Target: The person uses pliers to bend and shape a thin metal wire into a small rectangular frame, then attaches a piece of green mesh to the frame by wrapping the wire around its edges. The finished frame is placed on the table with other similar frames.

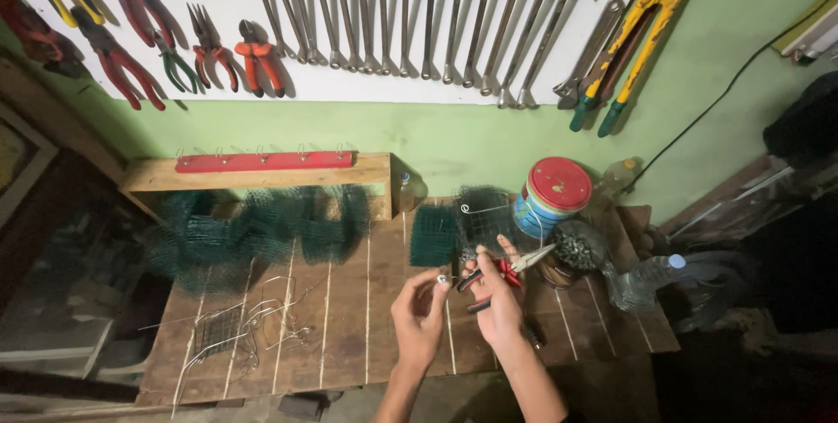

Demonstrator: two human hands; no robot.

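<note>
My right hand (497,296) grips red-handled needle-nose pliers (511,268) whose jaws point right and up over the wooden bench (349,336). Beside it, my left hand (419,314) pinches a small piece of thin wire at its fingertips, near the pliers' handles. Just beyond both hands lie folded pieces of green wire mesh (434,235) and a darker mesh piece (483,213) with a bent wire on it.
A long strip of green mesh (253,235) lies at the left; bent wires and a small wire grid (218,329) sit at the front left. A red-lidded tin (552,196), a jar of dark bits (572,250), a plastic bottle (642,279). Pliers and spanners hang on the wall.
</note>
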